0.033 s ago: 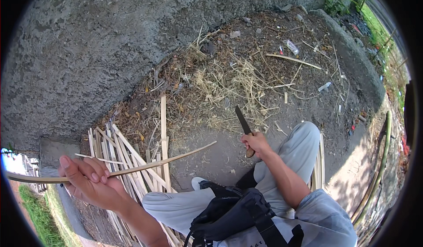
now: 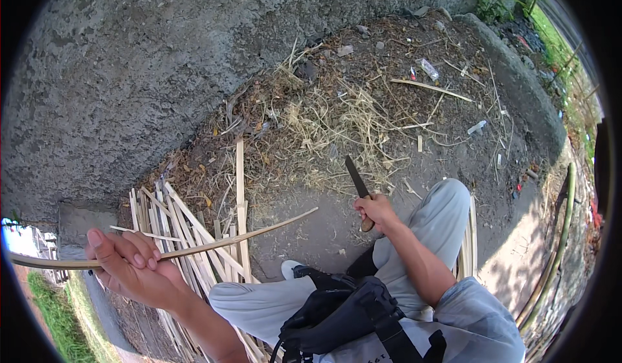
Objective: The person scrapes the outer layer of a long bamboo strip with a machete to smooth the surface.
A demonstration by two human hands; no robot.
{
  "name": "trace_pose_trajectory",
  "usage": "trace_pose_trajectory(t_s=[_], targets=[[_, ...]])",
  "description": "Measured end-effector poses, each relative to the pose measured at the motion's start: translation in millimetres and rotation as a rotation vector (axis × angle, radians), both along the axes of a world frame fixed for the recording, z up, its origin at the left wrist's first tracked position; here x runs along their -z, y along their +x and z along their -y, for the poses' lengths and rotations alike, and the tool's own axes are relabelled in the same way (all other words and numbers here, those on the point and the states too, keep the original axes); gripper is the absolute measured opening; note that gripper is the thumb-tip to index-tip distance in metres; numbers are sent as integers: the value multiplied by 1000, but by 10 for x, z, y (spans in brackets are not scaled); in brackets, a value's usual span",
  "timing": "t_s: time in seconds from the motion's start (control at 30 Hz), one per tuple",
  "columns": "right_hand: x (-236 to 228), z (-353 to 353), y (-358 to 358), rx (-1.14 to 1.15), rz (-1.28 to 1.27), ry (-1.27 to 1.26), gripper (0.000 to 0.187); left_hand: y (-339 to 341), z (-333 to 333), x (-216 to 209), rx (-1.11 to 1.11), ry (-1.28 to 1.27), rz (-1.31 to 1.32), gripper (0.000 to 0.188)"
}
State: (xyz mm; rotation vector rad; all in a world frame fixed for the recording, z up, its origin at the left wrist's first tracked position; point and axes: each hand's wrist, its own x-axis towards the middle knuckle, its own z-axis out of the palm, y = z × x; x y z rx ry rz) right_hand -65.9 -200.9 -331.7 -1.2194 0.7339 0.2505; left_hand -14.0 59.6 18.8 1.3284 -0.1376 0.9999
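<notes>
My left hand [image 2: 133, 266] is closed around a long bamboo strip [image 2: 240, 237], held out at the left side. The strip runs past the left edge of the view, and its thinner end points right, above my left knee. In my right hand [image 2: 377, 211], closed on the wooden handle, is a knife [image 2: 356, 177] with a long dark blade tilted up and slightly left. The blade is apart from the strip. Below and beside my left hand lies a pile of pale split bamboo strips [image 2: 188, 233], partly hidden by my arm and leg.
A rough concrete wall [image 2: 129, 84] rises at the far left. Pale shavings [image 2: 337, 123] cover the ground ahead, with a loose bamboo piece [image 2: 432, 90] beyond. More strips [image 2: 472, 233] lie beside my right knee. A green bamboo pole [image 2: 562, 233] lies at the far right.
</notes>
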Motion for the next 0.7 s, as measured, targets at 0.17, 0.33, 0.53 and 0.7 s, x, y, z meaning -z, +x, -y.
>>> trace_pose_trajectory(t_s=[0.17, 0.33, 0.53, 0.7], targets=[[-57, -17, 3, 4, -28, 54, 12, -2, -42, 2, 8, 15, -16, 40], [-88, -15, 6, 3, -22, 51, 12, 3, -46, -6, -9, 14, -29, 43], [-86, -8, 16, -16, -34, 32, 11, 9, -41, -17, -32, 10, -33, 45], [-105, -14, 11, -13, -34, 26, 10, 13, -66, -8, -49, 34, -23, 44]])
